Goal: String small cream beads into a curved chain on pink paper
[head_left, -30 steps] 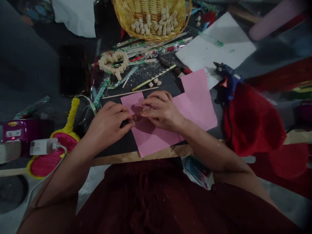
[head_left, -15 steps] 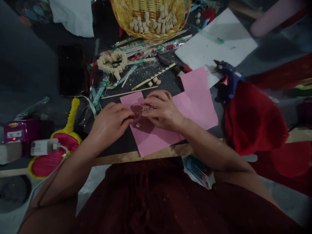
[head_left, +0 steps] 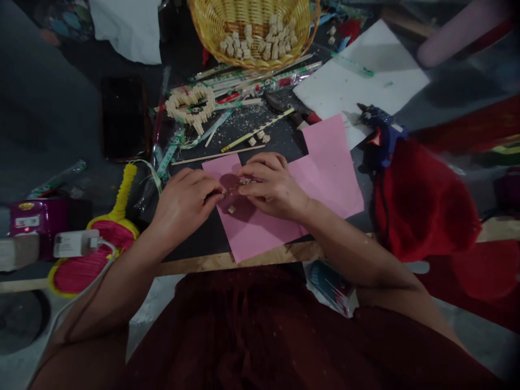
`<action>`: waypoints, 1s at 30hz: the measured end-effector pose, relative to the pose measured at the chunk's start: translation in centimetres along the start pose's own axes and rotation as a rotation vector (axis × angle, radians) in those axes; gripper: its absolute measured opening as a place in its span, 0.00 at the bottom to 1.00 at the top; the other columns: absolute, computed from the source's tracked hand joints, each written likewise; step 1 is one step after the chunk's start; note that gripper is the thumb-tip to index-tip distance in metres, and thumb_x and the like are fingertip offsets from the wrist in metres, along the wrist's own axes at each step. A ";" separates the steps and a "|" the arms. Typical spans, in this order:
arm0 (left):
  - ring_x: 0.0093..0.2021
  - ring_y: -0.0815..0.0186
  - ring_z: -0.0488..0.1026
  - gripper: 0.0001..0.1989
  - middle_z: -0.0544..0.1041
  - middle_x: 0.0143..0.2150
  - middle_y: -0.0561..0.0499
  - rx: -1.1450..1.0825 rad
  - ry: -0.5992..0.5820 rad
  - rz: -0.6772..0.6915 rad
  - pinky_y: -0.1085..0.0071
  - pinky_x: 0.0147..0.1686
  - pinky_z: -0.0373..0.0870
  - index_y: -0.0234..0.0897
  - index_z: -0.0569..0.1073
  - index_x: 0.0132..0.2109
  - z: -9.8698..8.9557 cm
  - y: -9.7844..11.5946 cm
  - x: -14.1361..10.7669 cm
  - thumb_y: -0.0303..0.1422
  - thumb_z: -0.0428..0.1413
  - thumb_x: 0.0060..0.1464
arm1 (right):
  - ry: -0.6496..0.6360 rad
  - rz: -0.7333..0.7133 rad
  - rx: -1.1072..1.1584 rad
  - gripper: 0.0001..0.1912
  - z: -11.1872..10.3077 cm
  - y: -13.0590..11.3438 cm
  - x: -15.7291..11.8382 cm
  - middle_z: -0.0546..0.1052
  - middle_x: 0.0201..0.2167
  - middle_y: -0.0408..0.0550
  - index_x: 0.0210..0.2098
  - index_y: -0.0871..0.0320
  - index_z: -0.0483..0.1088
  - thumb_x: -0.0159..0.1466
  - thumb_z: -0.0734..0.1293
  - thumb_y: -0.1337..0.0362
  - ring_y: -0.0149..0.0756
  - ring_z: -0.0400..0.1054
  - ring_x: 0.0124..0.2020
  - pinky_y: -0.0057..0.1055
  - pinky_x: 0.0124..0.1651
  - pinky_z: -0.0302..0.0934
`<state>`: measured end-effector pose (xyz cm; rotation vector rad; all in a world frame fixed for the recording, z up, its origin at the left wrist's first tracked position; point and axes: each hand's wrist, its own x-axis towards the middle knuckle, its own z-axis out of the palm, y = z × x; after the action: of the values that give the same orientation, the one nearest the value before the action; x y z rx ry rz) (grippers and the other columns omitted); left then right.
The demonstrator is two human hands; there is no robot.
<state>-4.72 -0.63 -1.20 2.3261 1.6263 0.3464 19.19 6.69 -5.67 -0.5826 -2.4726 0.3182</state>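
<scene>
Over the pink paper (head_left: 264,233), both hands are closed on a thin reddish strand with small pale bits (head_left: 233,189); what exactly it is I cannot make out. My left hand (head_left: 184,203) pinches its left end between thumb and forefinger. From the right, my right hand (head_left: 274,184) grips the other end, its fingers curled over and partly hiding it. Just below the strand, one small pale wooden piece (head_left: 231,209) lies loose on the paper. Beyond the hands are a thin stick (head_left: 219,155), a yellow patterned pencil (head_left: 255,130) and several small wooden pieces (head_left: 260,138).
A wicker basket (head_left: 207,32) with several wooden pieces stands at the back. Nearby lie a ring of wooden pieces (head_left: 173,111), pliers (head_left: 298,112), white paper (head_left: 390,54), a blue glue gun (head_left: 384,135), red cloth (head_left: 426,206) and a phone (head_left: 125,116). A yellow-handled paddle (head_left: 122,195) lies left.
The left fingertips have shifted slightly, and more of the strand shows between the hands. The whole view has moved a little; the right hand keeps its grip.
</scene>
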 end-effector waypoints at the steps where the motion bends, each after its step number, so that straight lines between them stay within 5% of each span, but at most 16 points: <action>1: 0.47 0.52 0.79 0.08 0.84 0.45 0.44 0.000 -0.004 -0.003 0.54 0.51 0.73 0.38 0.81 0.43 0.0 0.0 0.0 0.33 0.56 0.67 | 0.001 0.003 0.005 0.11 0.0 0.0 0.0 0.80 0.51 0.42 0.41 0.45 0.80 0.72 0.67 0.68 0.41 0.64 0.58 0.46 0.59 0.55; 19: 0.47 0.54 0.79 0.06 0.84 0.45 0.46 -0.058 0.061 0.016 0.56 0.52 0.72 0.40 0.80 0.44 -0.3 -0.1 -0.4 0.34 0.59 0.66 | -0.029 0.028 0.009 0.12 0.0 -0.1 0.0 0.80 0.51 0.43 0.41 0.46 0.81 0.72 0.67 0.68 0.42 0.63 0.58 0.46 0.60 0.53; 26: 0.48 0.54 0.78 0.08 0.83 0.46 0.47 -0.010 -0.153 0.056 0.57 0.49 0.72 0.42 0.80 0.48 -0.7 1.5 -1.3 0.39 0.60 0.66 | 0.008 0.016 0.025 0.10 0.2 0.1 -0.2 0.81 0.51 0.42 0.42 0.43 0.82 0.72 0.69 0.65 0.41 0.63 0.58 0.45 0.58 0.55; 30: 0.48 0.54 0.78 0.08 0.83 0.46 0.46 0.037 -0.161 0.063 0.58 0.47 0.72 0.41 0.80 0.48 -0.1 2.2 -1.4 0.38 0.59 0.67 | 0.025 0.007 0.006 0.09 0.2 -0.1 -0.1 0.81 0.50 0.42 0.42 0.44 0.82 0.73 0.68 0.63 0.40 0.64 0.57 0.44 0.57 0.55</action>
<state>-3.35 -2.65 -0.35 2.3689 1.4993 0.1388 19.12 6.59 -5.85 -0.5891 -2.4456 0.3192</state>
